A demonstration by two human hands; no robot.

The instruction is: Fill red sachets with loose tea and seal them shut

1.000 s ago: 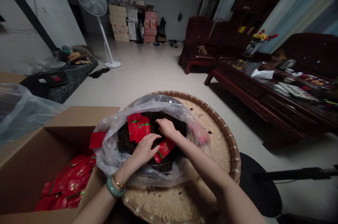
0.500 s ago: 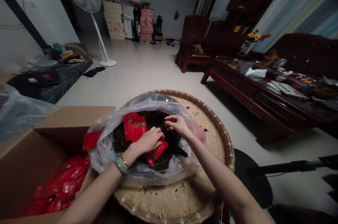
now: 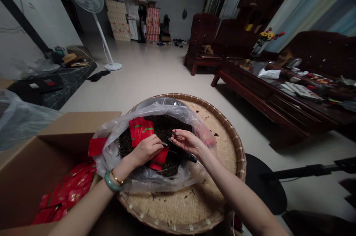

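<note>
My left hand (image 3: 148, 149) is closed around the upper end of a small red packet (image 3: 159, 160), which hangs over the open bag. Fingers pinched, my right hand (image 3: 187, 141) holds a small clump of dark dried tea leaves (image 3: 174, 133) just right of the packet. Loose tea leaves (image 3: 162, 122) fill a clear plastic bag (image 3: 112, 147) with its mouth spread wide. Several flat red packets (image 3: 140, 131) with green stripes lie on the leaves, left of my hands. Beneath my right hand is a slim black object (image 3: 182, 152), partly hidden.
The bag rests on a round woven bamboo tray (image 3: 178, 212) scattered with leaf bits. To the left, a cardboard box (image 3: 25, 169) holds many red packets (image 3: 71, 189). A white fan (image 3: 109, 50) stands beyond; a dark wooden table (image 3: 258, 99) is at right.
My left hand has moved left with the red packet, raising its near end. My right hand has come lower, with its pinched leaves close to the packet.
</note>
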